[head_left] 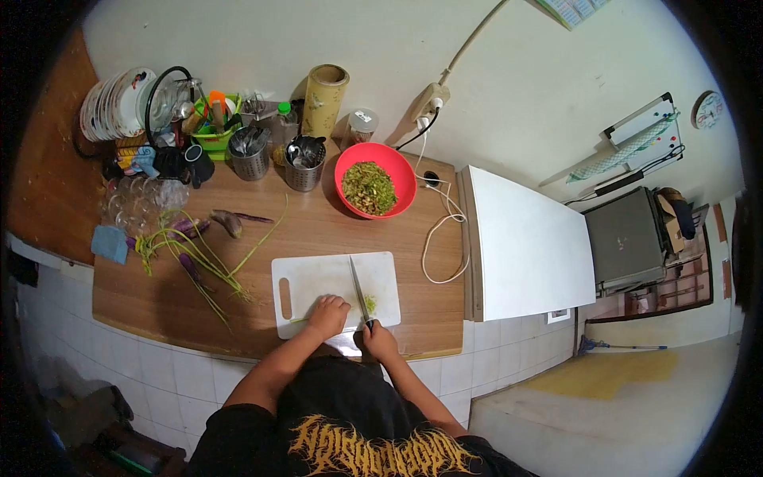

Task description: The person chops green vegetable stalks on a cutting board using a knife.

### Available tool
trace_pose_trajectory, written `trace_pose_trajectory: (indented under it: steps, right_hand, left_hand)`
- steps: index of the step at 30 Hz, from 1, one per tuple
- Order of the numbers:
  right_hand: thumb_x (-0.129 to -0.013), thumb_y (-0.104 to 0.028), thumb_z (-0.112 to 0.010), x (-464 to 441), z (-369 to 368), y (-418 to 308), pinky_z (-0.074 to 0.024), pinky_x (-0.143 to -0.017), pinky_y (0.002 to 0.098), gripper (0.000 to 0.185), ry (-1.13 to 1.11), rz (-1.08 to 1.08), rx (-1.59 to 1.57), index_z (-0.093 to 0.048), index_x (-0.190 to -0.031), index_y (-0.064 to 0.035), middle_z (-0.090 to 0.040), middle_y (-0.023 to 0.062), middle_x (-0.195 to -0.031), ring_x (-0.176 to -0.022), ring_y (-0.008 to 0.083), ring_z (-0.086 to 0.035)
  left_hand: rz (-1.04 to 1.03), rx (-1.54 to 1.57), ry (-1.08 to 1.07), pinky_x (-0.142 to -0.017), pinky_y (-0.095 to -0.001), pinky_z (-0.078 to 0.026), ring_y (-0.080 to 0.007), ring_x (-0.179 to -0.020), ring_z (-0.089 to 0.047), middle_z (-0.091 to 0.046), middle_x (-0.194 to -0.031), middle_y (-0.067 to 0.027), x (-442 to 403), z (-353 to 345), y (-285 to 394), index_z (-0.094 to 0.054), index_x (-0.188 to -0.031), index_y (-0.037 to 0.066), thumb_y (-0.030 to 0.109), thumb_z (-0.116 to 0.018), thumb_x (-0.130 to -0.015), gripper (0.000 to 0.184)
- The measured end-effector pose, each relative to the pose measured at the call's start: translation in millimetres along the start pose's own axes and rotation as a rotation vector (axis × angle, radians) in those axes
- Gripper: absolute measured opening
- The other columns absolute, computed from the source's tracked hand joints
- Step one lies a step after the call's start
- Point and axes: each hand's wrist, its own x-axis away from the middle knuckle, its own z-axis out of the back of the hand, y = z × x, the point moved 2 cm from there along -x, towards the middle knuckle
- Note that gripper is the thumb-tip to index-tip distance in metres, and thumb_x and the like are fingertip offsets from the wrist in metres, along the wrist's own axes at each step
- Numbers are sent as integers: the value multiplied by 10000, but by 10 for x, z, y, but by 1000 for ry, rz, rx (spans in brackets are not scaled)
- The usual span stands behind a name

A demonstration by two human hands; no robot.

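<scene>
A white cutting board [318, 274] lies at the table's front edge. My right hand [380, 340] is closed round the black handle of a knife [358, 280], whose blade points away from me across the board. Just left of the blade, my left hand [329, 316] is closed and pressed down on a thin green stalk [299, 320], part of which sticks out to the left of the hand. Finely chopped greens [370, 304] lie in a small heap to the right of the blade. The stalk under my left fingers is mostly hidden.
A red bowl [407, 176] holding chopped greens stands behind the board. Long green stems [208, 258] and purple eggplants [189, 266] lie to the left. Utensil holders [304, 175], a green-capped bottle [284, 123] and stacked plates [119, 107] line the back. A white cable [429, 246] runs down the right.
</scene>
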Motion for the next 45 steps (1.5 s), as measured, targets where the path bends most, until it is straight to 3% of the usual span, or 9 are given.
trace_pose_trajectory:
  steps: [2, 4, 11, 17, 20, 26, 39, 45]
  right_hand:
    - [-991, -414, -495, -16, -41, -3, -520, -774, 581, 440, -60, -12, 16, -558, -1082, 11, -680, 312, -887, -860, 502, -662]
    - [-985, -386, -521, -1, -3, -51, -517, -751, 590, 430, -22, 11, -17, -577, -985, 40, -664, 335, -852, -833, 518, -654]
    - [-990, -374, -517, 64, 74, -257, -515, -776, 587, 443, -92, -1, 7, -579, -991, 65, -663, 346, -872, -861, 518, -655]
    - [-998, -376, -504, -46, -279, -152, -517, -777, 584, 458, -132, 20, -179, -581, -1007, 75, -661, 352, -878, -864, 518, -655]
    - [-1000, -374, -498, -169, -246, -199, -520, -773, 578, 455, -60, 57, -133, -581, -1010, 74, -661, 351, -876, -863, 516, -655]
    - [-982, -348, -515, -181, -14, -351, -524, -783, 574, 430, -143, 3, -22, -588, -998, 75, -665, 350, -878, -864, 518, -657]
    - [-964, -334, -536, -206, 53, -512, -537, -776, 564, 406, -101, 29, -50, -580, -1023, 64, -679, 327, -891, -863, 490, -674]
    - [-952, -323, -543, -49, 180, -496, -531, -839, 540, 406, -197, 53, -42, -631, -993, 72, -681, 327, -928, -922, 476, -673]
  left_hand:
    - [1, 37, 14, -965, -464, -431, -313, -1041, -587, -623, -959, -107, 17, 10, -32, -671, -919, 92, 138, -601, -850, 109]
    - [6, 75, 29, -964, -467, -434, -317, -1036, -588, -622, -964, -106, 28, 7, -49, -674, -929, 93, 133, -601, -850, 114]
    - [76, 135, 26, -889, -478, -462, -342, -964, -606, -631, -941, -111, -33, -13, -108, -678, -945, 110, 152, -619, -859, 112]
    - [79, 140, 6, -883, -475, -458, -330, -977, -607, -633, -946, -102, -49, 5, -97, -679, -944, 126, 152, -630, -839, 120]
    - [78, 143, 1, -883, -475, -455, -326, -986, -606, -633, -949, -99, -51, 1, -111, -680, -944, 131, 150, -629, -831, 126]
    - [83, 127, 5, -886, -472, -452, -324, -987, -605, -633, -959, -96, -39, -8, -102, -674, -942, 129, 153, -629, -830, 123]
    - [81, 141, 36, -926, -467, -429, -318, -1012, -585, -604, -959, -93, -14, -26, -88, -651, -927, 126, 140, -633, -846, 85]
    - [89, 39, -14, -907, -475, -427, -331, -1006, -577, -598, -953, -108, -22, -39, -11, -634, -911, 103, 158, -637, -852, 80]
